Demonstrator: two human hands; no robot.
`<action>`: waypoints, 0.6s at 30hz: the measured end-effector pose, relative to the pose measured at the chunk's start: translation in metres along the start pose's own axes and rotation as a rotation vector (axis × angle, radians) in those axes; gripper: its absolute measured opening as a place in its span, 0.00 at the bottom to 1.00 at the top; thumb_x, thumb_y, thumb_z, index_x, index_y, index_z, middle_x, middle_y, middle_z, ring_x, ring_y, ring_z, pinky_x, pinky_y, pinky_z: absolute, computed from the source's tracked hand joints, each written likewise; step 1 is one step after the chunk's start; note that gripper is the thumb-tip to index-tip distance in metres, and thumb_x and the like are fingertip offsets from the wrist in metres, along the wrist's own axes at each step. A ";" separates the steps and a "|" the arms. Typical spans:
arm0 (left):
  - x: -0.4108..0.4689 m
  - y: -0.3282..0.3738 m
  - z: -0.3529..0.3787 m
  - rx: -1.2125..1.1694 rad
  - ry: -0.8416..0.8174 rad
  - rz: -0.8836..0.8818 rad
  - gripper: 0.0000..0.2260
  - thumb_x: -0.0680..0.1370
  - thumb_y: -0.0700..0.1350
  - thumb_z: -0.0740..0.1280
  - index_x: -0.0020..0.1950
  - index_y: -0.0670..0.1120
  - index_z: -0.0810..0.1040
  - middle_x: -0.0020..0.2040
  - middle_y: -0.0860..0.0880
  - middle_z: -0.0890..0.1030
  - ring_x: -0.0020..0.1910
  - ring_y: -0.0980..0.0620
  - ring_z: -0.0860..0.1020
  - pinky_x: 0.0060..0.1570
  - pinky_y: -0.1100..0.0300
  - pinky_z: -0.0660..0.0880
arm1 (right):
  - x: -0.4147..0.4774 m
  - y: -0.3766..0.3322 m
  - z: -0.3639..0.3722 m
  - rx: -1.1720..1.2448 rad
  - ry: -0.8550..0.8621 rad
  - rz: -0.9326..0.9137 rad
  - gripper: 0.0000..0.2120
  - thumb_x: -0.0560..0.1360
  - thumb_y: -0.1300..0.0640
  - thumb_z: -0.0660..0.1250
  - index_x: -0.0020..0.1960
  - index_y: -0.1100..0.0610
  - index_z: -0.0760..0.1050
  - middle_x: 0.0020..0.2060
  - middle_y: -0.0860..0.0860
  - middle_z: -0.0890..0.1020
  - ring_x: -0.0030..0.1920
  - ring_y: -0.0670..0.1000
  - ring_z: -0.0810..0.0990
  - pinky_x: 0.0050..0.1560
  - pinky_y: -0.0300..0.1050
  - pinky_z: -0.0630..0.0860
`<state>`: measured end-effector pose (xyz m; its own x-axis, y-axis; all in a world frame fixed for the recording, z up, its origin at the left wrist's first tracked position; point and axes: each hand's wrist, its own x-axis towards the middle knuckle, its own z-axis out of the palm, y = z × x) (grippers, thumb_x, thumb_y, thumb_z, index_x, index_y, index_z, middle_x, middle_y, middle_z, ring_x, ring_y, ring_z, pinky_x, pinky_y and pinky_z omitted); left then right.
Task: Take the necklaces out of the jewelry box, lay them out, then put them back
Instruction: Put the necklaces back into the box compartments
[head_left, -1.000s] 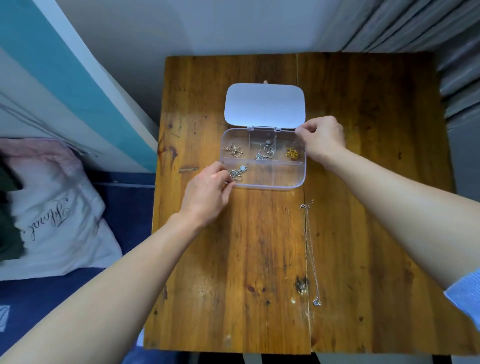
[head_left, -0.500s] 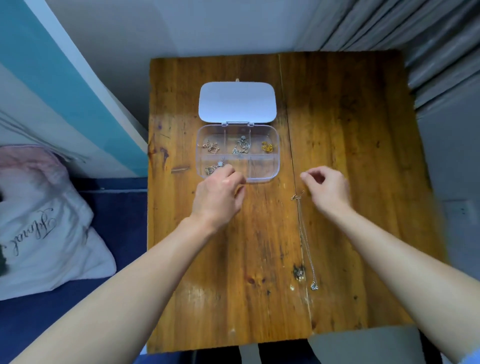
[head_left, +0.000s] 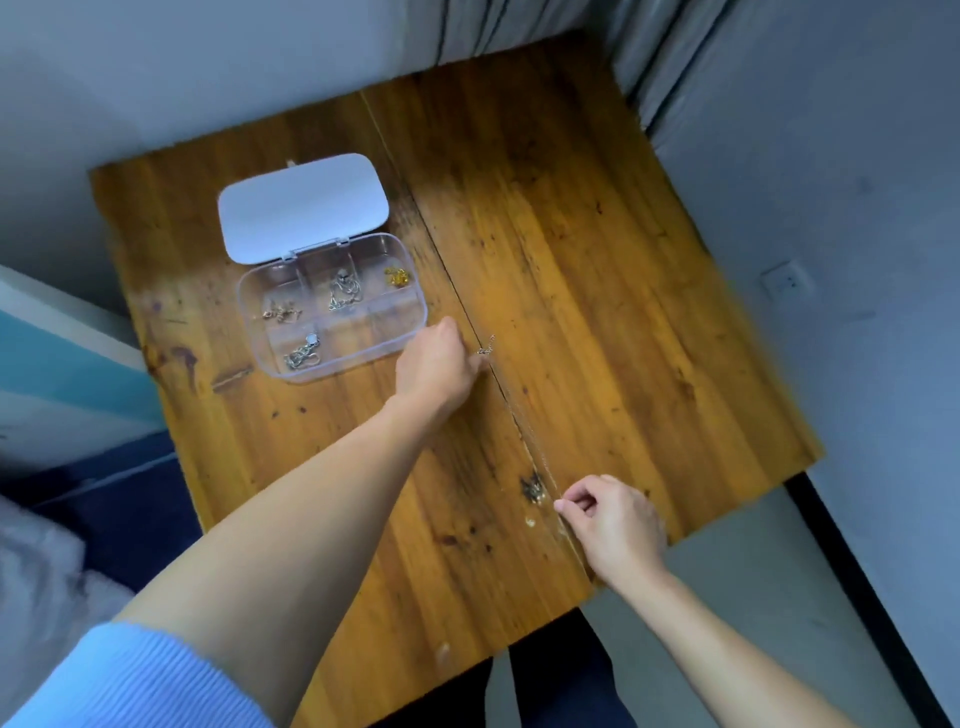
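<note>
A clear jewelry box (head_left: 415, 296) with several compartments lies open on the wooden table (head_left: 597, 291), its white lid (head_left: 304, 205) folded back. Inside lie a silver necklace (head_left: 344, 293), another silver one (head_left: 303, 354), a small chain (head_left: 280, 313) and a gold piece (head_left: 397, 276). A thin silver necklace (head_left: 524, 426) lies stretched along the table's seam. My left hand (head_left: 440, 364) pinches its clasp end near the box's right corner. My right hand (head_left: 613, 519) pinches its lower end by the table's near edge.
A grey wall with a socket (head_left: 787, 283) stands to the right and grey curtains (head_left: 545, 26) hang behind the table. A bed with dark blue bedding (head_left: 104, 499) lies to the left. A dark knot (head_left: 532, 488) marks the wood near my right hand.
My left hand left the box and took the necklace's upper end. My right hand moved down from that end to the necklace's lower end. The camera swung to the right.
</note>
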<state>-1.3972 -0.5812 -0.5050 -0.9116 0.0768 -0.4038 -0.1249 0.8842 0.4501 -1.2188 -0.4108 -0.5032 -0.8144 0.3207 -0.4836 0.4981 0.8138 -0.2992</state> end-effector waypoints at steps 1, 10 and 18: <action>0.003 0.000 0.001 -0.011 0.012 -0.031 0.16 0.74 0.53 0.71 0.51 0.41 0.76 0.50 0.40 0.81 0.51 0.38 0.79 0.48 0.47 0.77 | -0.001 0.001 0.001 0.003 0.005 0.009 0.06 0.73 0.46 0.71 0.42 0.47 0.80 0.42 0.44 0.81 0.41 0.48 0.79 0.38 0.42 0.70; 0.020 0.015 0.009 -0.070 -0.102 -0.066 0.12 0.69 0.50 0.74 0.40 0.42 0.80 0.40 0.42 0.83 0.40 0.41 0.82 0.43 0.48 0.81 | -0.002 0.002 0.000 -0.094 -0.044 -0.032 0.09 0.80 0.45 0.60 0.49 0.48 0.76 0.47 0.45 0.79 0.45 0.50 0.78 0.39 0.42 0.64; 0.026 0.036 0.003 -0.026 -0.226 -0.099 0.07 0.72 0.43 0.71 0.38 0.42 0.77 0.36 0.45 0.79 0.34 0.48 0.78 0.30 0.58 0.73 | 0.013 0.022 -0.021 0.132 -0.145 -0.163 0.07 0.78 0.50 0.63 0.42 0.49 0.73 0.40 0.44 0.78 0.38 0.48 0.76 0.37 0.44 0.69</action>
<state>-1.4241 -0.5456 -0.5018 -0.7845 0.0943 -0.6130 -0.2216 0.8805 0.4190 -1.2245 -0.3788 -0.4987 -0.8406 0.1098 -0.5304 0.4060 0.7758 -0.4829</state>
